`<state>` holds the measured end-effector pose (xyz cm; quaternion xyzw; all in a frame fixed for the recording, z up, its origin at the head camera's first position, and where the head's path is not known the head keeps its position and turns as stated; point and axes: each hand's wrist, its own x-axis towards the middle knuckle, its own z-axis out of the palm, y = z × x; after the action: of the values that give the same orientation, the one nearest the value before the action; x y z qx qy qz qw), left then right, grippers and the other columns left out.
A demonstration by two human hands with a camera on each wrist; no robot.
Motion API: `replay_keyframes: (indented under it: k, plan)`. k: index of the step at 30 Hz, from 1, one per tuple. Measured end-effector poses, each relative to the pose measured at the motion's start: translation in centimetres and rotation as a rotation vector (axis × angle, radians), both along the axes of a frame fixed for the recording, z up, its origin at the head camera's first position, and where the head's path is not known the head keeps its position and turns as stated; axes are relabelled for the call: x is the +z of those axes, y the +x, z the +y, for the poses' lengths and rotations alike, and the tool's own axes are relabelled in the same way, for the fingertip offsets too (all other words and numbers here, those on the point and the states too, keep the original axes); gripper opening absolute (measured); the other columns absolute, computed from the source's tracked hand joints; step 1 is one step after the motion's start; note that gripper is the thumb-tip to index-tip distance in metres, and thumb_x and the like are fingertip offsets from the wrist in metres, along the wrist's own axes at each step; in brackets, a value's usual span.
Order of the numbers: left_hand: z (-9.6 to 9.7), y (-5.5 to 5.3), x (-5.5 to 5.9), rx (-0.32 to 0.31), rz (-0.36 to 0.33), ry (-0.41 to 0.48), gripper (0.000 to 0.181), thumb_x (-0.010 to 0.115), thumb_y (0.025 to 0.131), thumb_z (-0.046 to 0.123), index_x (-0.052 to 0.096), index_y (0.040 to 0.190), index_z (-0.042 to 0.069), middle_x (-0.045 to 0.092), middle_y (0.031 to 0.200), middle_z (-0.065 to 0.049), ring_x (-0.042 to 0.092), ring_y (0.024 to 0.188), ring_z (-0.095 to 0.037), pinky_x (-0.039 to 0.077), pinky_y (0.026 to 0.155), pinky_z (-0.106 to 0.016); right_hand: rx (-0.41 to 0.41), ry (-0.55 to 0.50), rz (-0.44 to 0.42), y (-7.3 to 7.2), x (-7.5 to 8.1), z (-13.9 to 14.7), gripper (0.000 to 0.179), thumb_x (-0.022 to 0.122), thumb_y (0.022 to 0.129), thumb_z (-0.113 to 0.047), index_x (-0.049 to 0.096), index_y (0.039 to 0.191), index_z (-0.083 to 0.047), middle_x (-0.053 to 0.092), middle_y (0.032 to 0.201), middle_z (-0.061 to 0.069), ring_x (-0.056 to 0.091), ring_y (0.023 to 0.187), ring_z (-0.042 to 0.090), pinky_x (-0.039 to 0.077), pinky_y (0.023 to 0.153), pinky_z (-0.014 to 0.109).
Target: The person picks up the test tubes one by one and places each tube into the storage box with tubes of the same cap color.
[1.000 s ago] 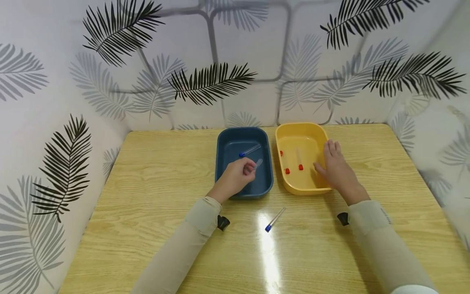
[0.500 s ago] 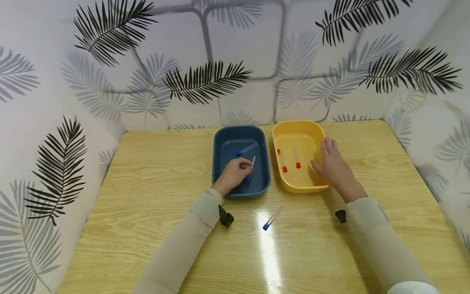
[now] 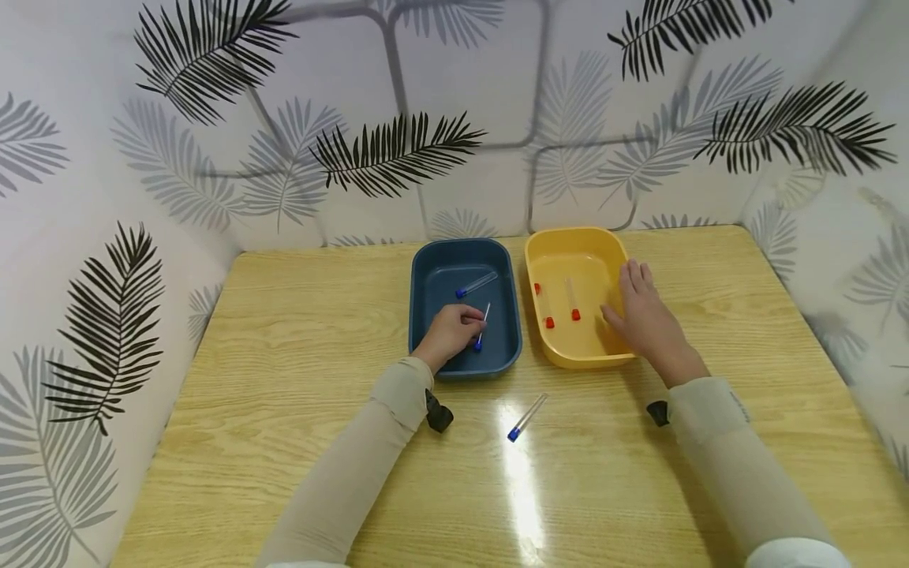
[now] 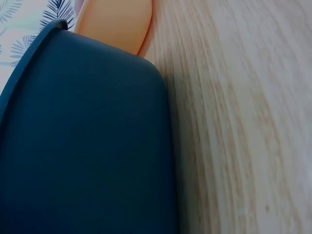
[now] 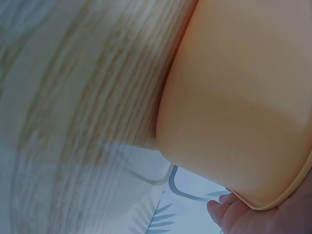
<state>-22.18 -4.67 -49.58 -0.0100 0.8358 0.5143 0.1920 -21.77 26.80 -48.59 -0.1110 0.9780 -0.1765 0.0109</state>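
In the head view my left hand (image 3: 450, 335) reaches into the blue bin (image 3: 517, 323). Its thumb and fingers pinch a clear test tube (image 3: 486, 313), tilted, its blue cap low near the bin floor. Another blue-capped test tube (image 3: 477, 285) lies farther back in that bin. My right hand (image 3: 649, 319) rests on the right rim of the yellow bin (image 3: 578, 347), fingers straight along the rim and thumb over the inside. Red-capped test tubes (image 3: 574, 304) lie in the yellow bin. The left wrist view is mostly the blue bin's outer wall (image 4: 92, 131).
One blue-capped test tube (image 3: 527, 418) lies on the wooden table (image 3: 305, 331) in front of the bins. The bins stand side by side near the table's back edge, close to a leaf-patterned wall covering (image 3: 469, 71). The yellow bin's outer wall (image 5: 234, 97) fills much of the right wrist view.
My left hand has lowered the pinched test tube, and its blue cap now shows below the fingers. The right hand stays at the yellow rim. The head view has shifted slightly.
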Motion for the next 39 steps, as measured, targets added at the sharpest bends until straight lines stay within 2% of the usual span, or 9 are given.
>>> replay_keyframes:
  k: [10, 16, 19, 24, 29, 36, 39]
  plan:
    - [0.1, 0.1, 0.0, -0.02, 0.002, -0.019, 0.022, 0.06, 0.091, 0.011, 0.063, 0.11, 0.001, 0.066, 0.097, -0.008, 0.063, 0.084, -0.016, 0.052, 0.072, -0.026, -0.008, -0.007, -0.018, -0.2, 0.0, 0.0, 0.078, 0.052, 0.095, -0.025, 0.005, 0.143, 0.012, -0.001, 0.15, 0.029, -0.003, 0.138, 0.04, 0.013, 0.106, 0.055]
    - [0.0, 0.1, 0.2, -0.063, 0.05, -0.08, 0.025, 0.06, 0.092, 0.017, 0.064, 0.112, 0.002, 0.066, 0.099, -0.007, 0.064, 0.082, -0.015, 0.052, 0.071, -0.026, -0.007, -0.008, -0.024, -0.1, 0.1, 0.0, 0.078, 0.051, 0.095, -0.025, 0.003, 0.144, 0.011, -0.003, 0.15, 0.028, -0.006, 0.138, 0.04, 0.013, 0.106, 0.055]
    - [0.0, 0.2, 0.4, -0.078, 0.114, -0.125, 0.024, 0.059, 0.092, 0.02, 0.065, 0.11, 0.005, 0.066, 0.099, -0.005, 0.063, 0.084, -0.014, 0.051, 0.074, -0.028, -0.007, -0.007, -0.026, -0.1, 0.1, -0.1, 0.077, 0.051, 0.095, -0.026, 0.003, 0.143, 0.012, -0.002, 0.15, 0.029, -0.006, 0.138, 0.04, 0.013, 0.106, 0.055]
    - [-0.2, 0.5, 0.8, -0.107, 0.276, -0.149, 0.023, 0.057, 0.093, 0.024, 0.066, 0.108, 0.009, 0.066, 0.098, 0.0, 0.06, 0.089, -0.012, 0.049, 0.079, -0.029, -0.009, -0.004, -0.03, -0.1, 0.0, -0.1, 0.078, 0.051, 0.095, -0.025, 0.002, 0.144, 0.012, -0.002, 0.15, 0.029, -0.005, 0.138, 0.04, 0.013, 0.106, 0.055]
    - [-0.6, 1.8, 1.9, -0.164, 0.353, -0.122, 0.024, 0.055, 0.095, 0.028, 0.065, 0.109, 0.011, 0.064, 0.097, 0.004, 0.058, 0.086, -0.009, 0.049, 0.077, -0.026, -0.009, 0.002, -0.043, 0.0, -0.1, -0.1, 0.078, 0.05, 0.096, -0.027, 0.001, 0.144, 0.011, -0.004, 0.15, 0.028, -0.007, 0.138, 0.039, 0.013, 0.106, 0.055]
    - [-0.6, 4.1, 3.6, -0.292, 0.358, -0.024, 0.027, 0.056, 0.094, 0.029, 0.064, 0.112, 0.01, 0.066, 0.103, -0.003, 0.059, 0.086, -0.006, 0.049, 0.076, -0.023, 0.0, -0.009, -0.038, 0.0, 0.0, -0.2, 0.079, 0.05, 0.096, -0.027, 0.0, 0.144, 0.01, -0.005, 0.15, 0.028, -0.008, 0.137, 0.04, 0.013, 0.106, 0.056]
    - [-0.3, 5.3, 4.4, -0.34, 0.365, 0.011, 0.026, 0.056, 0.094, 0.029, 0.064, 0.111, 0.011, 0.066, 0.102, -0.001, 0.059, 0.087, -0.004, 0.049, 0.077, -0.022, 0.001, -0.008, -0.039, 0.0, 0.0, -0.1, 0.078, 0.05, 0.096, -0.027, 0.0, 0.144, 0.01, -0.006, 0.15, 0.028, -0.008, 0.137, 0.039, 0.013, 0.106, 0.056]
